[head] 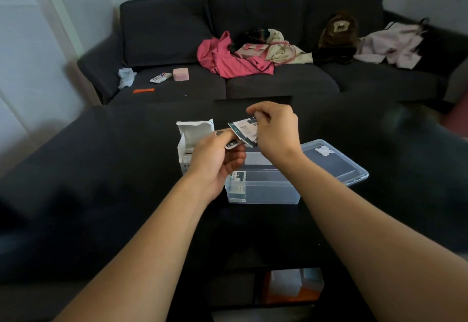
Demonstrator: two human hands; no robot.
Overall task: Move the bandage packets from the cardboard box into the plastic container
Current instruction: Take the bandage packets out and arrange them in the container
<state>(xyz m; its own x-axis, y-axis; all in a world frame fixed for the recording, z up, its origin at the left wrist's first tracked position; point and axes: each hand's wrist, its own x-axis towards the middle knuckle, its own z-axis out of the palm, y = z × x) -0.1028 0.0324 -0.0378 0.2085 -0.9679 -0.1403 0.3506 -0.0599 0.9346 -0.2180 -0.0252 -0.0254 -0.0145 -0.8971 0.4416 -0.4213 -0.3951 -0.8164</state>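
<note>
Head view: both hands pinch a few bandage packets (244, 131), left hand (215, 162) and right hand (274, 129). Cardboard box (188, 144) just left, some apparently inside. Plastic container (263, 190) beneath holds one. Mostly undone.

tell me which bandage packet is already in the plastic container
The packet standing against the left wall of the plastic container; the others are held above it in both hands.
</note>
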